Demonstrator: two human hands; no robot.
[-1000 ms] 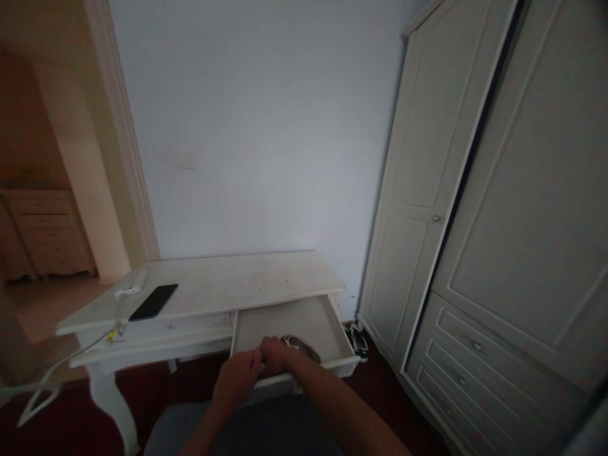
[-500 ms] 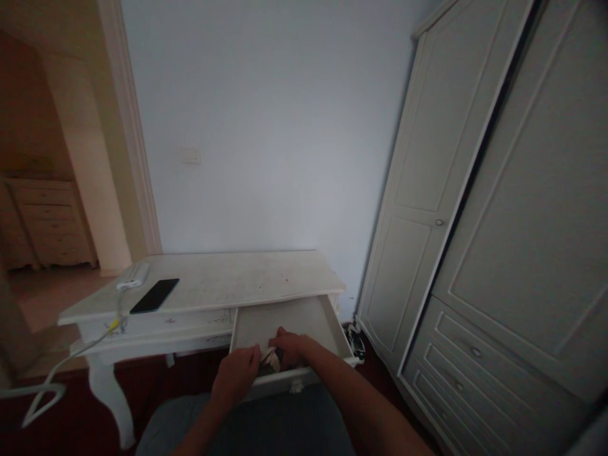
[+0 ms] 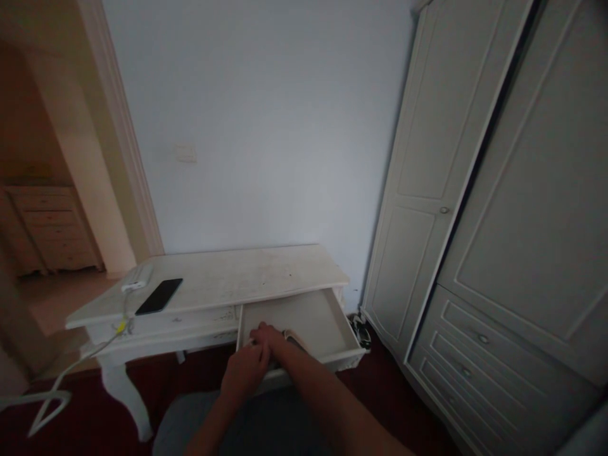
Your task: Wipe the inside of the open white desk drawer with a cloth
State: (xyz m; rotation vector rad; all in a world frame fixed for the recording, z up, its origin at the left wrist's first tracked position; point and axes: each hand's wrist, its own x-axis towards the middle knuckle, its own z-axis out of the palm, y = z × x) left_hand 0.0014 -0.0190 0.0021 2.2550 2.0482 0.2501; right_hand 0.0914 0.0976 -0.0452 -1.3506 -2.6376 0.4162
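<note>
Shoe [image 3: 297,340] shows in the drawer [image 3: 306,311], just right of our grip; we cannot tell what our left hand [image 3: 244,364] and right hand [image 3: 266,335], close together, grasp. Beyond, room runs to the side edge [image 3: 346,322].

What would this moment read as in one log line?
left hand and right hand: together at open drawer | grip: hidden | in drawer: shoe-like item, partly covered | desk: phone on top

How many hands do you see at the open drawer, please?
2: the left hand at the near edge of the drawer, and the right hand just beyond it.
</note>
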